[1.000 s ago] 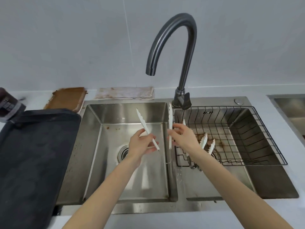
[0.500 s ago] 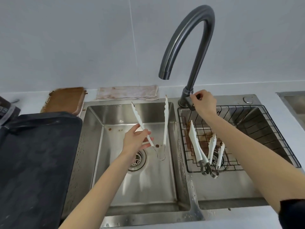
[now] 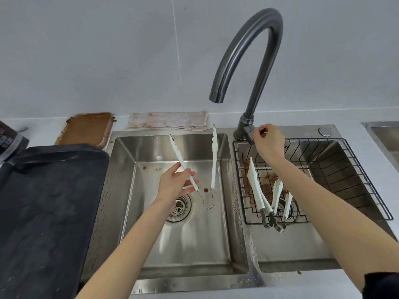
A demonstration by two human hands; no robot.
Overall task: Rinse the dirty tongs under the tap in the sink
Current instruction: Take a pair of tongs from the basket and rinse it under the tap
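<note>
My left hand (image 3: 175, 184) pinches one arm of a pair of white tongs (image 3: 214, 160), held tips-up over the left sink basin (image 3: 185, 244), with their metal loop hanging low. The tongs are spread wide. My right hand (image 3: 269, 141) grips the lever at the base of the dark curved tap (image 3: 248, 61). The spout points over the left basin and no water runs from it. Two more white tongs (image 3: 255, 190) with brown smears lie in the black wire basket (image 3: 345, 186) in the right basin.
A black tray (image 3: 47, 212) covers the counter at left, with a brown-stained board (image 3: 86, 128) and a soiled cloth (image 3: 168, 120) behind the sink. Brown specks dot the left basin floor near the drain (image 3: 179, 207). Another sink edge (image 3: 384, 134) shows at far right.
My right hand let go of the tongs and went up to the tap lever, where it stays. The left hand keeps the tongs alone, now spread wider.
</note>
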